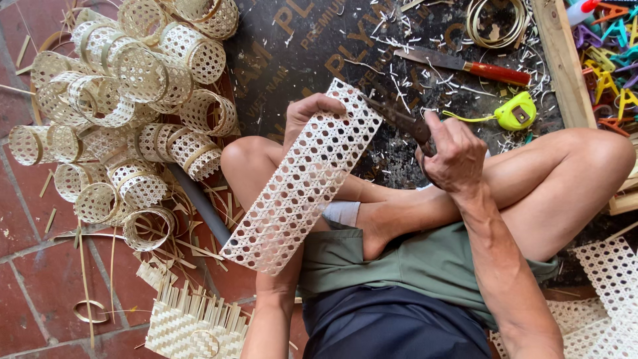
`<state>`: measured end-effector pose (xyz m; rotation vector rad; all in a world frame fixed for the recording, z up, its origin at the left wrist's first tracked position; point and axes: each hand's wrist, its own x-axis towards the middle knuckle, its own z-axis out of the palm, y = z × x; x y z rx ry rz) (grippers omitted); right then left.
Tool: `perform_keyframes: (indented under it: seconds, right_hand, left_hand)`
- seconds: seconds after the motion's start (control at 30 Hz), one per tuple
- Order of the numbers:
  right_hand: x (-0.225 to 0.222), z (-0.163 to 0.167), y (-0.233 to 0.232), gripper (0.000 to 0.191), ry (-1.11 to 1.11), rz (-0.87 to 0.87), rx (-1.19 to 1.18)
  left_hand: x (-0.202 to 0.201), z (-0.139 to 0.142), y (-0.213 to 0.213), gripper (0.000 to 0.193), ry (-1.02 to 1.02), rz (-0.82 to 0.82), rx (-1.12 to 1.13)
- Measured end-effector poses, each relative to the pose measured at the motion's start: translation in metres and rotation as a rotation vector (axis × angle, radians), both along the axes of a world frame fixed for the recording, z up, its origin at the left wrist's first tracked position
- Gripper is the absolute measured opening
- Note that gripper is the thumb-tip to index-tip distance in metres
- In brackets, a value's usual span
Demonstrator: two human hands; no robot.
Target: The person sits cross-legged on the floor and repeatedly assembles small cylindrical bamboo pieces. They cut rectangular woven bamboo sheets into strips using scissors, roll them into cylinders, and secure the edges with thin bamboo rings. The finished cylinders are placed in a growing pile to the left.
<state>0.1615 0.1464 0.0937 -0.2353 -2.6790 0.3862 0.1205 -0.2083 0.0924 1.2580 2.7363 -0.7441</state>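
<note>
My left hand [312,112] grips the far end of a long white woven cane strip [302,183] with an open hexagonal mesh; the strip runs diagonally over my crossed legs. My right hand [455,156] is closed around the handles of dark metal shears [399,118], whose blades meet the strip's upper right edge. I sit cross-legged on a dark board [319,46] littered with cane shavings.
A heap of several small woven cane cylinders [126,100] lies at left on the red tile floor. A red-handled knife [465,64], a yellow tape measure [517,113] and a cane coil [495,23] lie ahead. Coloured clips [608,53] fill a wooden box at right. Woven mats [193,326] lie near.
</note>
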Motion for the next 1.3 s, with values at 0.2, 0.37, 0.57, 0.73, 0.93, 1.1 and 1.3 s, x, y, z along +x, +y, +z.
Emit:
perform_keyframes:
  seconds: [0.2, 0.37, 0.57, 0.73, 0.93, 1.1, 1.3]
  right_hand:
    - [0.005, -0.011, 0.000, 0.034, -0.084, 0.057, -0.151]
    - [0.008, -0.029, 0.000, 0.022, -0.069, 0.050, -0.340]
    - [0.001, -0.037, 0.009, 0.037, -0.091, -0.142, -0.250]
    - [-0.018, -0.058, 0.022, 0.044, -0.371, -0.275, -0.086]
    - [-0.029, -0.084, 0.048, 0.033, -0.701, -0.292, -0.062]
    - [-0.027, -0.069, 0.050, 0.038, -0.579, -0.303, 0.071]
    - [-0.012, -0.036, 0.028, 0.018, 0.199, -0.244, -1.109]
  left_hand:
    - [-0.087, -0.022, 0.075, 0.044, -0.686, 0.140, 1.131]
    - [-0.132, -0.054, 0.126, 0.042, -1.143, 0.142, 1.597]
    - [-0.137, -0.054, 0.143, 0.039, -1.264, 0.146, 1.644]
    - [-0.142, -0.058, 0.157, 0.037, -1.366, 0.220, 1.729]
    - [-0.135, -0.077, 0.171, 0.019, -1.827, 0.746, 1.859]
    - [-0.126, -0.087, 0.179, 0.011, -1.924, 0.784, 1.695]
    - [-0.117, -0.076, 0.191, 0.011, -1.936, 0.931, 1.691]
